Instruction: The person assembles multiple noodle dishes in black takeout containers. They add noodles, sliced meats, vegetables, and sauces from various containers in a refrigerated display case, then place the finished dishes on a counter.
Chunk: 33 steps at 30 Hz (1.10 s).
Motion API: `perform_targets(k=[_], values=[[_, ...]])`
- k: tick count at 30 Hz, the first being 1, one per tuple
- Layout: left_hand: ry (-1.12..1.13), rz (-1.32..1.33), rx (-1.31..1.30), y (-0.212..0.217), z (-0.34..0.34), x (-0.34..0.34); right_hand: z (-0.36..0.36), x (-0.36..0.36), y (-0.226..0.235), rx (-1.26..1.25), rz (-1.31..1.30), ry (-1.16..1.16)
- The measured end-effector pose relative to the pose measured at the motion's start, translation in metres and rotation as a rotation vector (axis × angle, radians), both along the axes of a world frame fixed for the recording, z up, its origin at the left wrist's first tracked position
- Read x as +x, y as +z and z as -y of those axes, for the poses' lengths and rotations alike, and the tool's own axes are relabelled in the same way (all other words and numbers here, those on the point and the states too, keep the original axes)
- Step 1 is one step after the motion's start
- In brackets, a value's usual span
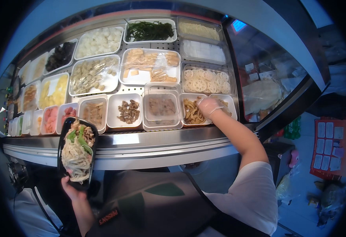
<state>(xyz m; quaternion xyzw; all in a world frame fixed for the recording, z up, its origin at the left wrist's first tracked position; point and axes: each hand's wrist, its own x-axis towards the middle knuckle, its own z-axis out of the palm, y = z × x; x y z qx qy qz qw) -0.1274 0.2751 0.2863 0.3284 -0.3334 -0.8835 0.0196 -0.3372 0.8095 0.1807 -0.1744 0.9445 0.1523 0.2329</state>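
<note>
Food counter (161,139): left of the clear box (163,123), the left hand (74,192) clasps a black tray (94,158), probably light and bendy, best supported underneath; right of it, the right hand (208,106) reaches into soft-looking, likely slippery brown strips (192,114), finger closure hidden.

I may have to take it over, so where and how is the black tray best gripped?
The left hand has the near end of the black tray, so the long rims are probably best, nearer the far end, coming in from the left and right sides: the tray is long and open, and the heaped food leaves little room to grip from above.
</note>
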Motion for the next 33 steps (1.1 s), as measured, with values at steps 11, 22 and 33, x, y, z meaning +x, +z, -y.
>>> perform_targets(k=[11, 22, 33], values=[[-0.236, -0.070, 0.076, 0.010, 0.013, -0.035, -0.004, 0.010, 0.058, -0.414, -0.026, -0.475], [-0.656, -0.046, 0.092, -0.004, -0.054, -0.127, 0.011, 0.021, 0.153, -1.076, -0.105, -0.907], [-0.600, -0.119, 0.325, -0.025, -0.184, -0.157, 0.117, 0.012, 0.216, -0.883, -0.142, 0.076]])
